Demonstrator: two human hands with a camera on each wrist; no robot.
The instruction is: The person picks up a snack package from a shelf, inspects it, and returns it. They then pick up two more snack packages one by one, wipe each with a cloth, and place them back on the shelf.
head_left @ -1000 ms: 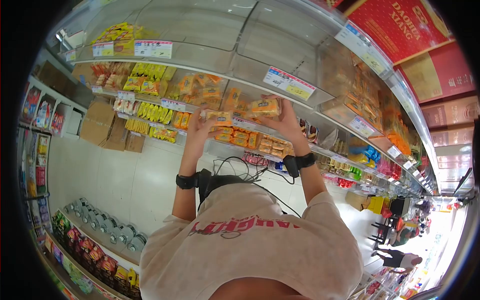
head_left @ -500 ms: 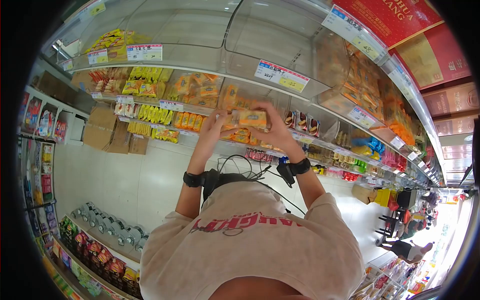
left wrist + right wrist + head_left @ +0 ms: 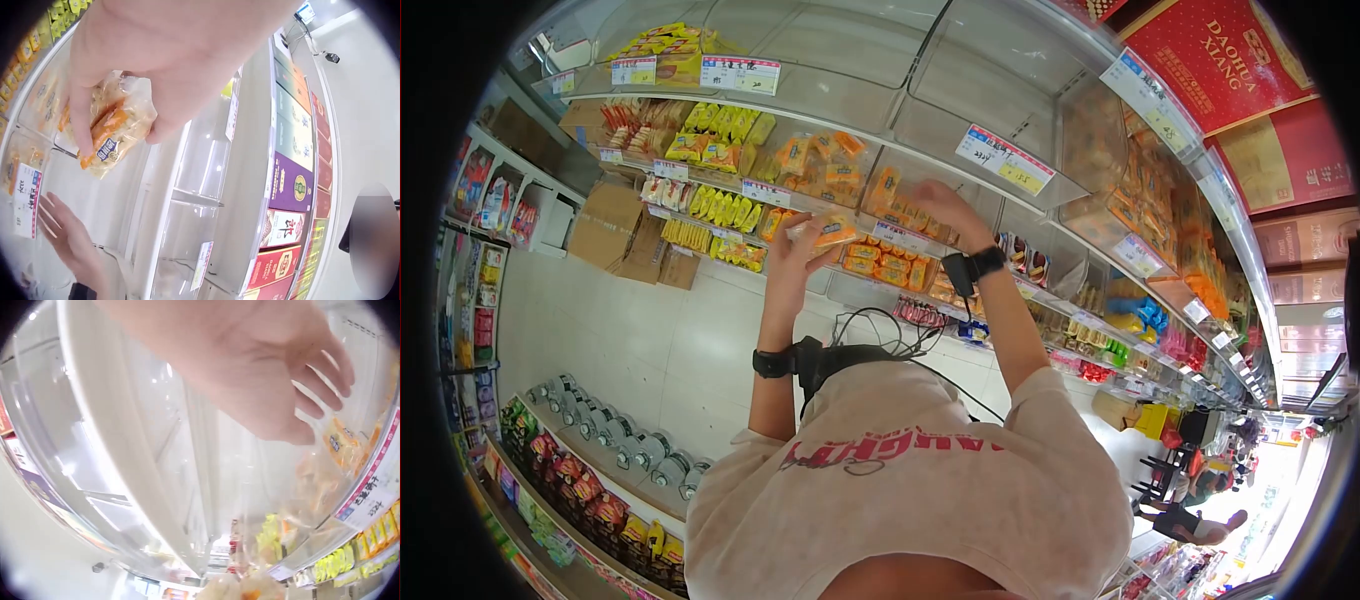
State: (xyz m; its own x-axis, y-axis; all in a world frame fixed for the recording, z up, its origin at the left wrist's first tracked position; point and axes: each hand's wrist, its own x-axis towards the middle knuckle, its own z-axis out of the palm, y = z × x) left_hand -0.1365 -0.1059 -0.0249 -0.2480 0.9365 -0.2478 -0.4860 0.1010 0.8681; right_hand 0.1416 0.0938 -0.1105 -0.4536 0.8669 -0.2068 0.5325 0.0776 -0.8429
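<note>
My left hand (image 3: 790, 262) holds a clear-wrapped snack pack (image 3: 836, 231) with orange printing in front of the shelf. In the left wrist view the thumb and fingers pinch this pack from both sides, its dark blue label facing out. My right hand (image 3: 950, 208) reaches over a clear shelf bin (image 3: 900, 238), its fingers extended and holding nothing. Seen from the right wrist, the fingertips are close to an orange snack pack (image 3: 342, 444) lying in that bin. To the left, another bin holds several similar orange packs (image 3: 840, 175).
Price tags (image 3: 1006, 158) line the bin fronts. Yellow snack packs (image 3: 710, 135) fill a bin farther left, and orange packs (image 3: 885, 265) lie on a lower tier. Cardboard boxes (image 3: 608, 232) stand on the floor; red gift boxes (image 3: 1205, 60) line the upper right. Cables hang at my waist.
Earlier each hand held a snack pack, and the hands came close together. Now the right hand is without its pack and reaches into the bin, while the left has drawn away leftward holding one.
</note>
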